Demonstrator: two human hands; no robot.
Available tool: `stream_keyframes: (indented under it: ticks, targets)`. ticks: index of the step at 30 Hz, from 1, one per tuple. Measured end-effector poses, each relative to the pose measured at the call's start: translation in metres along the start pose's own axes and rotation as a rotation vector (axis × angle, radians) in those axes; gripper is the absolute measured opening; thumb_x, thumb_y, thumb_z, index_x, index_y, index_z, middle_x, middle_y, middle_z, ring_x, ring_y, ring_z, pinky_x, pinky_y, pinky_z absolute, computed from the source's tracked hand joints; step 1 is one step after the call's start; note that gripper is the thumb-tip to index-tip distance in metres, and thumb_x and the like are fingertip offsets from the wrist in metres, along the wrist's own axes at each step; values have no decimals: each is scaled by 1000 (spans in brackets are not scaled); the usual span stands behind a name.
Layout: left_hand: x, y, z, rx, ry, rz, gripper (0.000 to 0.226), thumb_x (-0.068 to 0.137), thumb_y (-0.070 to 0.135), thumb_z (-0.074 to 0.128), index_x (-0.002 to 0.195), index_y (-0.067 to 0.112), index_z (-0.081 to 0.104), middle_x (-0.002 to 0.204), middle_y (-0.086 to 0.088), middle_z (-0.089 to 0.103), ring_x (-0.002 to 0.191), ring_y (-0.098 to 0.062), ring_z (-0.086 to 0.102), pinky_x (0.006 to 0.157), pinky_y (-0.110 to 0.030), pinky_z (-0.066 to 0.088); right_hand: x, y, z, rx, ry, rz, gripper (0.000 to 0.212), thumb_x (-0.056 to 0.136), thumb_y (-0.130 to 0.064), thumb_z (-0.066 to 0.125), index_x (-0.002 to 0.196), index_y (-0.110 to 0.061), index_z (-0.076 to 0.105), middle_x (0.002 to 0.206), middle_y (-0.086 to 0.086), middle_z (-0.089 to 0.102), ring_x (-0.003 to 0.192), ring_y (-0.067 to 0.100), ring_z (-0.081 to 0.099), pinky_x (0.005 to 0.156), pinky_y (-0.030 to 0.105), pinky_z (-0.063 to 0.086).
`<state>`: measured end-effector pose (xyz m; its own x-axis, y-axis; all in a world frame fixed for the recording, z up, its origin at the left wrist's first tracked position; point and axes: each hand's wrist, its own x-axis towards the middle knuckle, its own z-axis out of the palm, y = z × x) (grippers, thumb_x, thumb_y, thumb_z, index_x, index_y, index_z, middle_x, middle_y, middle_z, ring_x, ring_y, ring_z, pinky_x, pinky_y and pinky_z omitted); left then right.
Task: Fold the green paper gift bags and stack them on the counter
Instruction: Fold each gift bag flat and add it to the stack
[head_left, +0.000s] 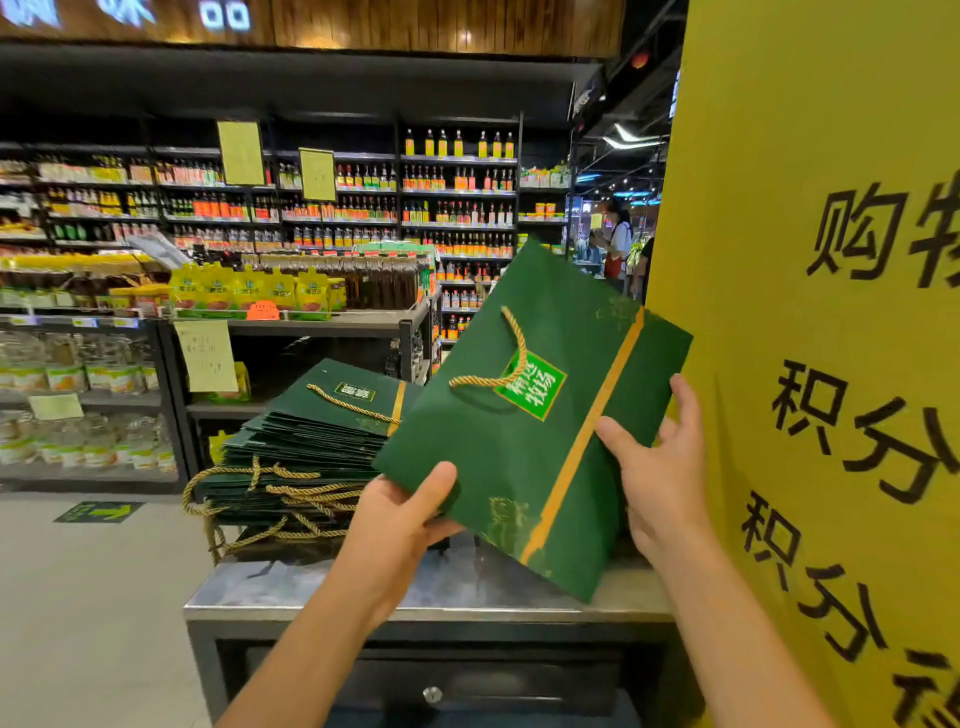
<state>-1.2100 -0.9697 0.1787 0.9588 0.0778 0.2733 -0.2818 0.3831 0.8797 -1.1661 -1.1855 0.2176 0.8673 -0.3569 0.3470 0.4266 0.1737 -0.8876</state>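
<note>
Left hand (402, 512) and right hand (660, 470) each grip flat green bag (524, 441), tilted above counter (467, 592), beside stack (306, 452).

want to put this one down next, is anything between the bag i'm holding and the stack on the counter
Nothing visible does: the bag, held by the left hand and right hand, hangs tilted right beside the stack on the counter.

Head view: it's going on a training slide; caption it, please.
Flat green gift bag held tilted over the counter by left hand and right hand, beside the stack of folded bags.
</note>
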Motion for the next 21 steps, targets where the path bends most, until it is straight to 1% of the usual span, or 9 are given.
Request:
stream_keyframes:
  ticks: [2, 3, 4, 6, 8, 11, 14, 18, 21]
  targets:
    - [1, 4, -14, -33, -80, -24, 58, 88, 44, 69, 134, 10, 61, 129, -11, 69, 117, -25, 68, 87, -38, 59, 5, -2, -8, -34, -15, 2, 83, 91, 5, 68, 154, -35, 32, 145, -2, 52, 109, 3, 65, 87, 32, 60]
    - [2, 7, -20, -17, -113, -54, 60, 91, 52, 61, 136, 12, 60, 132, -9, 68, 121, -24, 65, 93, -40, 56, 6, -4, -13, -79, -29, 4, 81, 92, 6, 67, 154, -34, 33, 142, -4, 51, 106, -5, 63, 81, 22, 58]
    - [3, 9, -25, 4, -125, -98, 60, 94, 54, 51, 138, 14, 58, 135, -6, 67, 124, -23, 63, 98, -42, 52, 7, -2, -18, -136, -42, 11, 79, 93, 5, 67, 154, -33, 35, 141, -3, 48, 112, -8, 59, 82, 18, 54]
    - [7, 7, -29, 49, -115, -177, 58, 96, 51, 42, 138, 15, 56, 134, -3, 68, 122, -22, 65, 101, -43, 48, 9, 3, -27, -251, -61, 27, 76, 92, 0, 70, 151, -38, 40, 146, -2, 46, 134, 8, 48, 98, 32, 51]
    - [11, 1, -26, 130, -124, -207, 49, 98, 45, 44, 134, 15, 60, 126, -4, 72, 110, -22, 70, 94, -42, 54, 9, 11, -32, -306, -89, 61, 73, 91, -3, 71, 147, -40, 45, 142, -2, 49, 130, 18, 53, 101, 43, 53]
    - [16, -13, -19, 234, -67, -224, 34, 103, 33, 52, 130, 14, 63, 114, -11, 75, 96, -25, 73, 79, -38, 60, 8, 27, -35, -375, -115, 89, 70, 92, -3, 70, 148, -36, 46, 138, -2, 51, 123, 21, 58, 99, 50, 55]
    - [20, -27, -18, 311, 11, -248, 25, 103, 23, 57, 124, 12, 64, 106, -13, 77, 86, -25, 72, 64, -32, 60, 6, 45, -38, -509, -152, 87, 64, 91, -8, 70, 146, -32, 46, 142, -2, 50, 130, 23, 54, 105, 50, 51]
    - [16, -45, -18, 403, -40, -251, 19, 102, 14, 58, 115, 5, 69, 99, -12, 78, 79, -19, 71, 58, -28, 59, 0, 66, -39, -937, -154, -80, 50, 91, -19, 68, 139, -27, 55, 146, 4, 47, 137, 24, 43, 115, 47, 36]
    - [17, -50, -18, 411, -48, -248, 17, 102, 11, 57, 112, 5, 70, 98, -10, 79, 75, -14, 72, 56, -26, 57, -12, 70, -22, -918, -262, -193, 33, 93, -34, 68, 126, -27, 67, 139, -1, 52, 134, 18, 44, 115, 44, 34]
